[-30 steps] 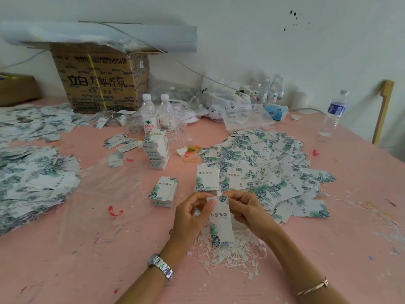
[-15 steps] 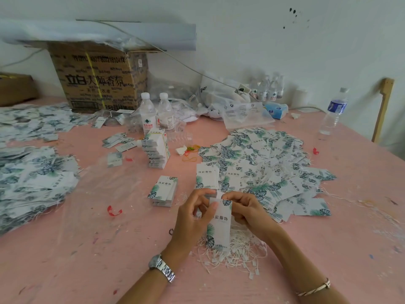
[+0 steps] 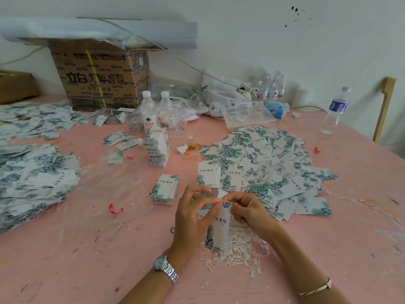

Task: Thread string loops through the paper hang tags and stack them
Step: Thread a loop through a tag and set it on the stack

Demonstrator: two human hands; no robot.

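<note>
Both hands meet above the worktop (image 3: 87, 260), the left hand (image 3: 192, 213) pinching the upright tag (image 3: 220, 229) by its top edge and the right hand (image 3: 247, 209), fingers curled, pinching the same top corner, over a pile of strings (image 3: 241, 244) near a tag heap (image 3: 274, 163).

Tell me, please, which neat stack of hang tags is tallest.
The banded stack before the red-labelled water bottle; the low stack and its neighbour stand far shorter.
</note>
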